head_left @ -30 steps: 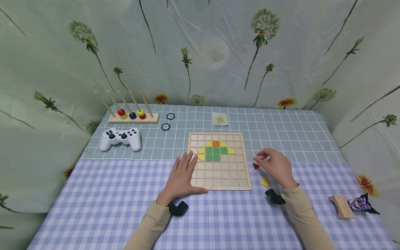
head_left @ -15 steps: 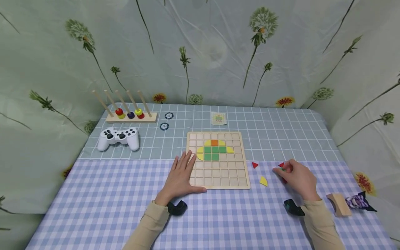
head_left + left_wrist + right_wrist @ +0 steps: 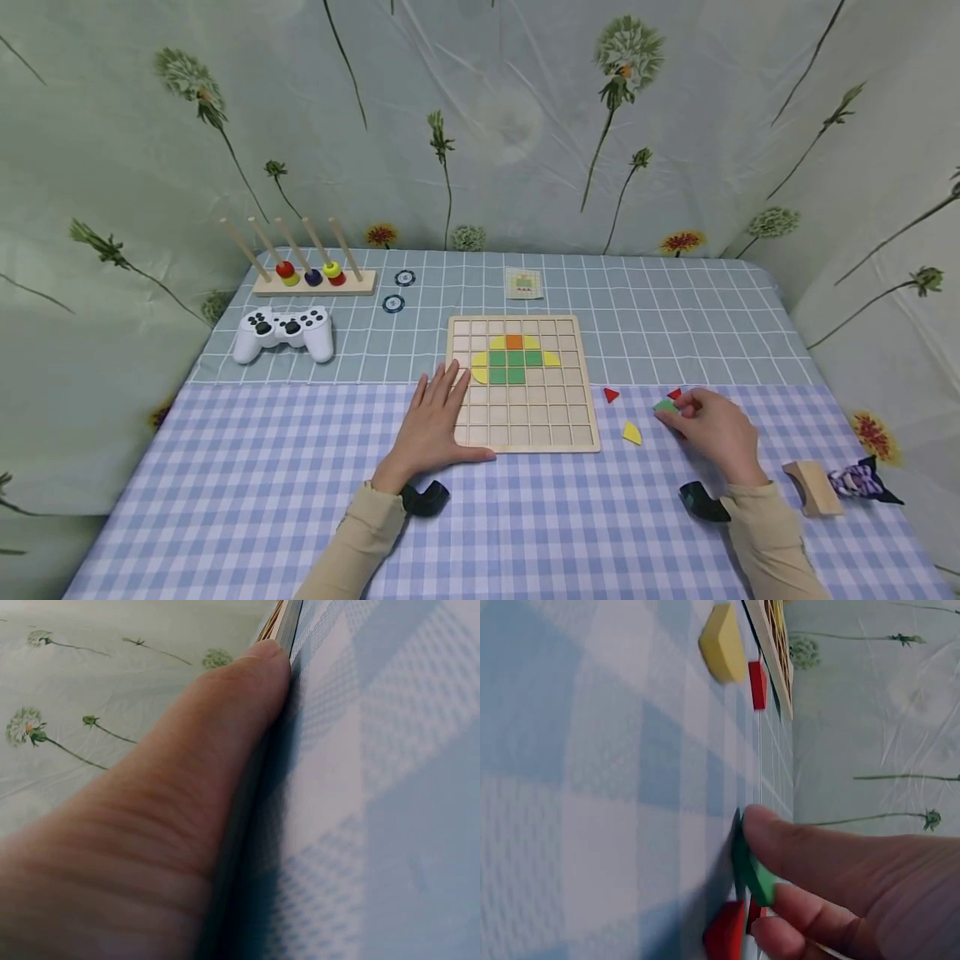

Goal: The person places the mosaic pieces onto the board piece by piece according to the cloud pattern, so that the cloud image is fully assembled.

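My left hand (image 3: 423, 429) lies with spread, straight fingers over the left edge of the wooden grid board (image 3: 555, 417); its thumb is along the front edge. In the board are green square tiles (image 3: 515, 358), one orange square (image 3: 513, 342) and several yellow rounded tiles (image 3: 480, 375). Right of the board, my right hand (image 3: 716, 429) pinches a green tile (image 3: 754, 866) between thumb and fingers, tilted close to the cloth. A red tile (image 3: 724, 932) and another red one lie beside those fingers, partly hidden in the head view. Between board and hand lie a red triangle (image 3: 611, 395) and a yellow quarter-round tile (image 3: 632, 433).
A small pattern card (image 3: 523, 283) lies behind the board. At the back left are a peg stand (image 3: 315, 283) with coloured beads, two round chips (image 3: 393, 303) and a white game controller (image 3: 285, 332). A wooden arch block (image 3: 813, 489) and a purple-patterned item (image 3: 865, 482) are at right.
My right hand has moved right, away from beside the board, and now holds the green tile, more of which shows than half a second ago. The left hand has stayed on the board.
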A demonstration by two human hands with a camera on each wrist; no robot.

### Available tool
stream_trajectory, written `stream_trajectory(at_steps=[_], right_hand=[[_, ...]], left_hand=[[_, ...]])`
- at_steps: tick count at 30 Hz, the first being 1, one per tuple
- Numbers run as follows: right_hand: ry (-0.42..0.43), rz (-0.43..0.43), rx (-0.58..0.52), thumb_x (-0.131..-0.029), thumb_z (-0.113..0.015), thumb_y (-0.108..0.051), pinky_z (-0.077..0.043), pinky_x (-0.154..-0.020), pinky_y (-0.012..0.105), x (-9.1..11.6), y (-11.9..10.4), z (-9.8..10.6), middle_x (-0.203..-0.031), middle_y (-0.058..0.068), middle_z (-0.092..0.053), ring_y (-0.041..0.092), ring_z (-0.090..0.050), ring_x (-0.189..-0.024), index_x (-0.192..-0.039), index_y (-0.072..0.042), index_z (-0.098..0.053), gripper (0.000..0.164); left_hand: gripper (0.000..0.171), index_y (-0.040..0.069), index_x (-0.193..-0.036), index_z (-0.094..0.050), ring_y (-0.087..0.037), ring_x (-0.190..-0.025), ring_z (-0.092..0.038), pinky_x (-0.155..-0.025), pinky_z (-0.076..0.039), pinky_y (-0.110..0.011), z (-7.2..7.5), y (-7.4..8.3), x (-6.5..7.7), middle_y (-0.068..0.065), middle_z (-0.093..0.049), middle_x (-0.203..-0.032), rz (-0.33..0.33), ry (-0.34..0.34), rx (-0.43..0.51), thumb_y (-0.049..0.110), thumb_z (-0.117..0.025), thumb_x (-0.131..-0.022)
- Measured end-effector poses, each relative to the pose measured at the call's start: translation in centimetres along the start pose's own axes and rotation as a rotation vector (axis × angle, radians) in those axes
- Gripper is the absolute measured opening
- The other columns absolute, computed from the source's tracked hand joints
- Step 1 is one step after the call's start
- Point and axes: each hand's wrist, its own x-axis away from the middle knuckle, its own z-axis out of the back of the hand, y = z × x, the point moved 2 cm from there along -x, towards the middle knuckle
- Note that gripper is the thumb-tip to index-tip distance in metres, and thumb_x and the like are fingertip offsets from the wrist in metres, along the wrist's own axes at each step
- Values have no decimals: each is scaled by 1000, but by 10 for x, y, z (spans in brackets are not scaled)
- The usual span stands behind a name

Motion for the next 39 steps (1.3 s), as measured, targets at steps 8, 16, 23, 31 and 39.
stream_trajectory(at_steps=[8, 16, 23, 31, 39], right_hand=[[55, 150, -59, -76, -80, -19, -32, -45, 30, -2, -12, -2, -73, 1, -60, 14, -43, -53, -82, -10, -61, 22], [-13, 278, -127, -78, -77, -14, -32, -44, 28, -16, -50, -11, -72, -3, -56, 13, -42, -52, -81, -12, -60, 17], [-56, 384, -217, -79, -78, -13, -34, -45, 27, -31, -92, -34, -74, -5, -56, 11, -42, -52, -83, -12, -64, 15], [-121, 425, -316, -81, -77, -14, -35, -47, 27, -45, -120, -57, -75, -5, -60, 10, -42, -51, -85, -11, -68, 11], [-150, 428, -299, -83, -74, -15, -39, -53, 28, -51, -132, -66, -76, -5, -62, 11, -44, -55, -88, -10, -70, 8]], left_hand=[[123, 8, -153, -15, -26, -143, -1, -114, 2, -43, 1, 0, 0, -11, -8, -158, 6, -23, -4, 81, -60, -64], [122, 8, -152, -16, -26, -143, -2, -114, 1, -43, 1, -1, 0, -12, -9, -157, 9, -16, -7, 80, -61, -64], [122, 8, -153, -15, -27, -143, -2, -114, 1, -44, 0, -1, 1, -12, -9, -157, 3, -22, -7, 80, -60, -65], [122, 9, -153, -15, -25, -143, -1, -114, 2, -42, 0, 0, 0, -11, -8, -158, 9, -25, -12, 81, -60, -64], [122, 8, -153, -16, -26, -143, -2, -114, 0, -43, 1, 0, 1, -12, -9, -157, 3, -11, -3, 82, -58, -65]])
